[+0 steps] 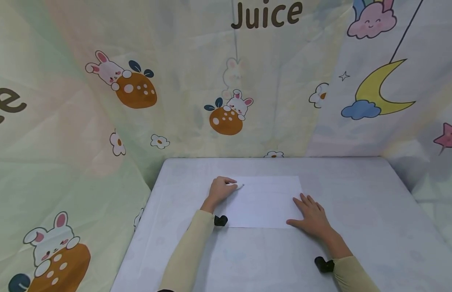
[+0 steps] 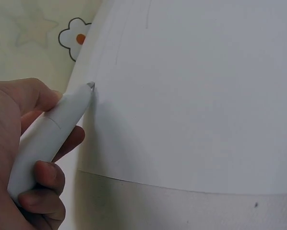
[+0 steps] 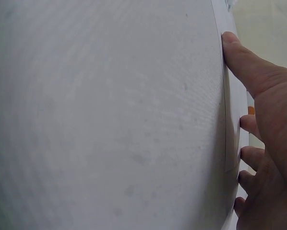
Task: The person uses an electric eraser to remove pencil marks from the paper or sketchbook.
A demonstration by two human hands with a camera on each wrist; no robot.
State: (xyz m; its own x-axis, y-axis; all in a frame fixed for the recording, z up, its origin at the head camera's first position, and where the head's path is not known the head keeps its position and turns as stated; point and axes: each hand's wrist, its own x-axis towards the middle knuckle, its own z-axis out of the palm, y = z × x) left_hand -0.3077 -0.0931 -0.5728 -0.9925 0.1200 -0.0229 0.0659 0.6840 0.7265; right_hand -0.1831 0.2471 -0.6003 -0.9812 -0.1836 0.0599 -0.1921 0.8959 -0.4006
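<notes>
Resting the spread right hand (image 1: 311,217) across the right edge of the white paper (image 1: 264,207), thumb by the near edge. Farther out, pinching the white pen (image 2: 48,138) in the curled left hand (image 1: 222,188), by far the nearer one; angled lengthwise out of that grip, tip toward the right hand's side, over the paper's far-left part, contact impossible to tell. Leaving open paper between the hands. Beyond, running on over more surface (image 1: 342,172) to a printed curtain (image 1: 189,65).
</notes>
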